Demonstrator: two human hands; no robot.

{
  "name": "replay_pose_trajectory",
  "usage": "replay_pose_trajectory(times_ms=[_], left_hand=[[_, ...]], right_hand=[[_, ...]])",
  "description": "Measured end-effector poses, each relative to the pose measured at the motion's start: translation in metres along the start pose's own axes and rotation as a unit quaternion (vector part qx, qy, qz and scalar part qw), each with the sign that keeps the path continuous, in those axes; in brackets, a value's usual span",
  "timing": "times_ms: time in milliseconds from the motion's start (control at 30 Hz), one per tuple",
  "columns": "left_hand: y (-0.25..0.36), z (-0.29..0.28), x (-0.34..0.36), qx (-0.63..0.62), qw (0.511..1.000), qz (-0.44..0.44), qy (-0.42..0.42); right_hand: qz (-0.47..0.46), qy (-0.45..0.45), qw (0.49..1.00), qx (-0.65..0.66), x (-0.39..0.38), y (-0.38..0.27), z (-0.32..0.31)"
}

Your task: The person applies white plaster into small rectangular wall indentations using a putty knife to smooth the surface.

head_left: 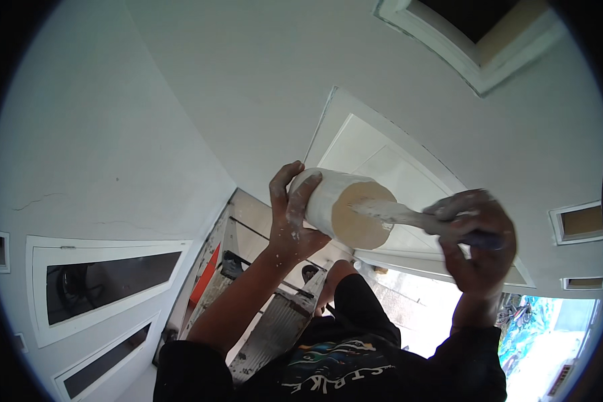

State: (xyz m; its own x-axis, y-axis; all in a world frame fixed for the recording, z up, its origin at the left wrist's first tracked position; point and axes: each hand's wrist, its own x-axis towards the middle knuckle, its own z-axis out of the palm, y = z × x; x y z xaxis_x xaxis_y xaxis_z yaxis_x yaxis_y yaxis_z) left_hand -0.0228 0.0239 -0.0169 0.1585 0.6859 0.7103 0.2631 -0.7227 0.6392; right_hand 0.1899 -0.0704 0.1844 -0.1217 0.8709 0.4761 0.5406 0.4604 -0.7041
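Clearly, your left hand (291,231) is gripping the white tub (320,194), fingers curling over its top side and thumb pressing underneath. The tub is tilting in mid-air in front of your body, its round cream face (356,226) turning toward your right. Your right hand (479,234) is closing around a paint-smeared tool (402,214) whose far end is meeting that cream face; the hand is blurring, so I can't tell how each finger is pressing.

Behind, a white door (385,161) is standing, and the tub is hiding part of it. Below, a metal ladder (278,328) is standing near your leg (365,301), with your left forearm (238,308) crossing in front. A red-orange panel (204,276) is showing beside the ladder. Dark-paned windows (107,273) are lining the left wall (100,147), a white-framed opening (479,75) is edging in at upper right, and blue sheeting (526,331) is glowing beyond your right arm (474,315).
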Motion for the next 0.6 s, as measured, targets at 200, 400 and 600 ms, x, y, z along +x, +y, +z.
replay_pose_trajectory(times_ms=[200, 400, 600], left_hand=[[0.005, 0.000, 0.003, -0.028, 0.999, -0.019, 0.006], [0.003, 0.003, 0.000, -0.065, 0.998, -0.021, -0.005], [0.005, 0.003, 0.001, -0.109, 0.993, -0.039, 0.002]], right_hand=[[0.110, -0.074, 0.991, 0.018, 0.026, -0.010, 0.016], [0.139, -0.134, 0.981, -0.001, 0.031, -0.016, 0.035], [0.114, -0.086, 0.990, -0.009, 0.043, -0.024, 0.036]])
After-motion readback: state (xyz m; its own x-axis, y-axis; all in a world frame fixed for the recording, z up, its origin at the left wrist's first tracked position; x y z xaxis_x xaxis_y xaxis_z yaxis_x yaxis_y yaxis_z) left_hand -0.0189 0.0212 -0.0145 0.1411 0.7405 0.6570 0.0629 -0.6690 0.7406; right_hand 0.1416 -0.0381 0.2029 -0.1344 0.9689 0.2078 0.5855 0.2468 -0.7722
